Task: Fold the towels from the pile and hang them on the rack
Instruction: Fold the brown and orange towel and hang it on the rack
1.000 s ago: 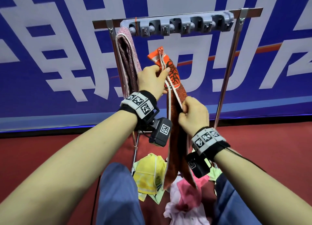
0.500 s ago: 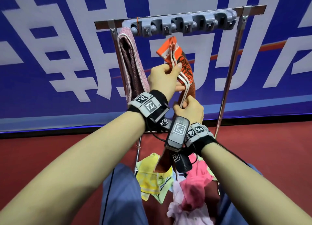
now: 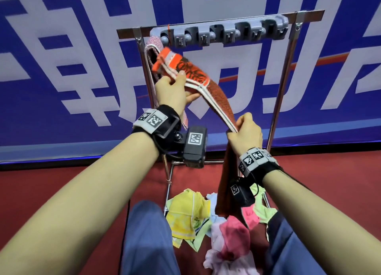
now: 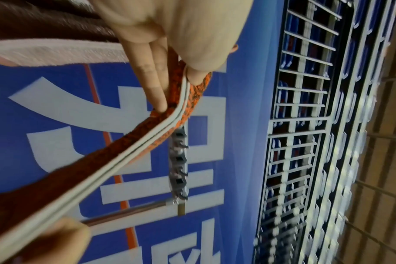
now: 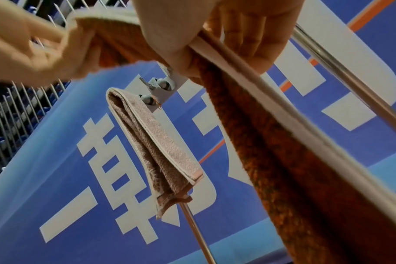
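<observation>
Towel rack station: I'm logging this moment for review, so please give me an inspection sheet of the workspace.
Surface: red floor under the rack.
Job's things: orange towel, folded into a strip, held below the grey clip bar, not yet hung; pink towel already hangs at the bar's left end; loose towel pile on the floor.
Clutter: nothing seen.
Hands: left hand pinches the orange towel near its top end; right hand grips it lower down.
Cables: black cable runs down beside the person's left leg.
Surroundings: blue banner with white characters behind the rack.
</observation>
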A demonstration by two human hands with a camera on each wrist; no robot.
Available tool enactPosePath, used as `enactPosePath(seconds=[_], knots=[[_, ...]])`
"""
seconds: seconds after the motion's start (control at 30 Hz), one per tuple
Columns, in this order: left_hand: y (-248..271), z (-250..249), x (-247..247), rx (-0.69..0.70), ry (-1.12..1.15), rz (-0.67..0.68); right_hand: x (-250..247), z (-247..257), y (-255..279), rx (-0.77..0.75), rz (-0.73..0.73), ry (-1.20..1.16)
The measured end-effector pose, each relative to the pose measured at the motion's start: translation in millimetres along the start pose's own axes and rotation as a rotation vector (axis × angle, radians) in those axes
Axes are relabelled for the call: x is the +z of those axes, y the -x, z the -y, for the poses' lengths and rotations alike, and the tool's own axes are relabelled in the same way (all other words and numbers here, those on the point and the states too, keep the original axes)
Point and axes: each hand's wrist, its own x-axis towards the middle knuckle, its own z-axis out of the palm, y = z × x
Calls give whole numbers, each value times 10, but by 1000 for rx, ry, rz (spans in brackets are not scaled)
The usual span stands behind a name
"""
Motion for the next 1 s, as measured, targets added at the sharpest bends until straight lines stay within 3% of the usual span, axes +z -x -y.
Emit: enactPosePath(seconds=[0.1,0.17,0.23,0.27,0.3,0.4,0.43,0.5,0.57,0.63,0.7,0.87,1.0], knots=[[-81,184,-276,-105,-36,-197,-146,42,-133,-91,-29,27],[-95,377,-468,-209,-88,-248,-224,94,-209,-165,-20,79],[-19,585,-641,-336,-473,-83,-270,174,-266,-233,15,146],[29,710,-709,-425,-552,-29,-278,221,-283,-266,38,185],[95,775,-743,-516,-498,16,-274,274,-293,-296,61,229],[265,926,-687,-650,-342,-26,-237,403,-299,-386,109,367],[300,934,-619,-658,-353,27,-222,436,-295,-416,124,403],[345,912,-439,-444,-649,287,-191,498,-278,-468,168,452],[390,812,-228,-79,-917,492,-171,551,-264,-516,209,477],[388,668,-10,218,-1134,505,-180,597,-272,-558,223,474],[331,540,141,411,-1296,476,-225,628,-310,-574,206,445],[135,305,304,598,-1378,493,-354,621,-414,-526,142,412],[-49,34,332,644,-1250,453,-361,571,-463,-340,107,379]])
